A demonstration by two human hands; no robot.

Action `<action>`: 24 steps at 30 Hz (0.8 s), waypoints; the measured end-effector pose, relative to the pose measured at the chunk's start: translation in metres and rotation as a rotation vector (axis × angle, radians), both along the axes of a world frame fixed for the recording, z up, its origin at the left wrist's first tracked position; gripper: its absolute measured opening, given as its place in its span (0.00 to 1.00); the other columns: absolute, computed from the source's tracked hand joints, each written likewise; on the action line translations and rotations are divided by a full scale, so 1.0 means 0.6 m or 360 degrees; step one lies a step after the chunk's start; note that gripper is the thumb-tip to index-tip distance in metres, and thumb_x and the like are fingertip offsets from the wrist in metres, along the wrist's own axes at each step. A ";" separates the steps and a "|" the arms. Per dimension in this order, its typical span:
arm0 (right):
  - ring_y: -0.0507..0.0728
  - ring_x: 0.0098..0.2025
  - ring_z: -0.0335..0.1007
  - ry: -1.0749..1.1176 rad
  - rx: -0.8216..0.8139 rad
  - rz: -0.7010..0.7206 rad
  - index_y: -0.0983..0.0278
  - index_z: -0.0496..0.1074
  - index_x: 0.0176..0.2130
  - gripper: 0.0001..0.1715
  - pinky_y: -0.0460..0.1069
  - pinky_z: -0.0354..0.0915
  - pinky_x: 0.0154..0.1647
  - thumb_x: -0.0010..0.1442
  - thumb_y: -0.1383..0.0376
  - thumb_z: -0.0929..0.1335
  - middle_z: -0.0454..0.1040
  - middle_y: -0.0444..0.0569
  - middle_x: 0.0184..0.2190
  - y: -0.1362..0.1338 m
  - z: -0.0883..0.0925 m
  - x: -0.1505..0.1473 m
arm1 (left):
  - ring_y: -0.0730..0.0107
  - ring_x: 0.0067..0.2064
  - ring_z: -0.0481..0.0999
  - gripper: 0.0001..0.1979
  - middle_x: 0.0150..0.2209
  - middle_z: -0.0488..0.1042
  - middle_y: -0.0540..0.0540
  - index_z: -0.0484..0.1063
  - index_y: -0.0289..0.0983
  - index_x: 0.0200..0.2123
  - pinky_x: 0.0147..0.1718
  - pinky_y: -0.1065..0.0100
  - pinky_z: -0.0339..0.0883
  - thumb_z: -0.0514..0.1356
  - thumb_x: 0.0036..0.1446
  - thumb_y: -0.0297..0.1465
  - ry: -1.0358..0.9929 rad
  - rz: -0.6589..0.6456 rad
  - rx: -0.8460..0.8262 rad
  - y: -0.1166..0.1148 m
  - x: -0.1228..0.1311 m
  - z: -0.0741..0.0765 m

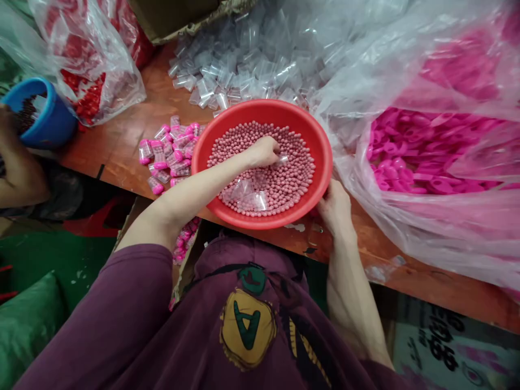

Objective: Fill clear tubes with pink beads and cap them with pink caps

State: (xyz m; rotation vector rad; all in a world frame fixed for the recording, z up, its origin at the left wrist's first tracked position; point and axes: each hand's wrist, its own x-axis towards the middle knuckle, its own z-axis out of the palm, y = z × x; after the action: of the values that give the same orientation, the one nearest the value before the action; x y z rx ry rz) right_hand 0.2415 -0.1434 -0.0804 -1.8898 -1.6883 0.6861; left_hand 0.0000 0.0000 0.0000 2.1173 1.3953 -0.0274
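Note:
A red plastic bowl (325,157) full of small pink beads (227,149) sits on the table's front edge. My left hand (265,151) reaches into it, fingers closed on a small clear plastic tube (282,159) at the surface of the beads. Several more clear tubes (260,201) lie on the beads nearer to me. My right hand (336,208) is curled beside the bowl's lower right rim. Its fingertips are hidden at the rim, so what they hold cannot be made out. Left of the bowl lies a pile of bead-filled tubes with bright pink caps (179,146).
Loose clear tubes (247,59) heap up behind the bowl. At right, a large plastic bag (349,141) holds pink plastic parts (430,157). A bag of red parts (87,97) and a blue bucket (60,116) stand left, near another person's arm (20,168). Capped tubes fill a box below.

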 end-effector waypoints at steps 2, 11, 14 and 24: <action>0.69 0.50 0.80 0.0020 0.0030 -0.0010 0.59 0.80 0.51 0.19 0.65 0.76 0.55 0.70 0.54 0.66 0.84 0.59 0.49 -0.001 -0.004 0.001 | 0.64 0.37 0.77 0.10 0.31 0.81 0.48 0.88 0.32 0.39 0.41 0.66 0.70 0.66 0.58 0.29 0.0031 -0.0077 0.0012 -0.005 0.005 -0.002; 0.63 0.42 0.79 0.0136 -0.0006 -0.0268 0.59 0.76 0.38 0.15 0.59 0.76 0.50 0.69 0.53 0.67 0.83 0.53 0.39 0.001 -0.012 0.003 | 0.46 0.54 0.85 0.20 0.53 0.86 0.29 0.88 0.27 0.52 0.59 0.59 0.75 0.63 0.59 0.25 0.0402 -0.0200 0.0362 -0.014 -0.007 0.008; 0.62 0.38 0.78 0.0163 0.0029 -0.0377 0.58 0.76 0.38 0.16 0.59 0.77 0.49 0.71 0.50 0.67 0.84 0.50 0.36 -0.018 -0.008 0.023 | 0.45 0.59 0.84 0.25 0.59 0.84 0.27 0.86 0.26 0.57 0.63 0.59 0.74 0.60 0.59 0.23 0.0510 -0.0276 0.0494 -0.013 -0.016 0.006; 0.66 0.47 0.82 0.0326 0.0081 -0.0477 0.60 0.77 0.53 0.25 0.65 0.79 0.56 0.61 0.50 0.73 0.84 0.54 0.44 -0.037 -0.010 0.022 | 0.55 0.48 0.84 0.16 0.43 0.86 0.40 0.86 0.29 0.45 0.53 0.63 0.75 0.66 0.52 0.25 -0.0300 -0.0162 -0.0100 -0.038 0.055 -0.011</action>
State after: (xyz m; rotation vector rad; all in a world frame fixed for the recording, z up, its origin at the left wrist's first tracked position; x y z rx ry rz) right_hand 0.2547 -0.1653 -0.0862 -1.9116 -1.2524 0.6816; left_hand 0.0330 -0.0225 -0.0065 2.0788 1.1622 0.0851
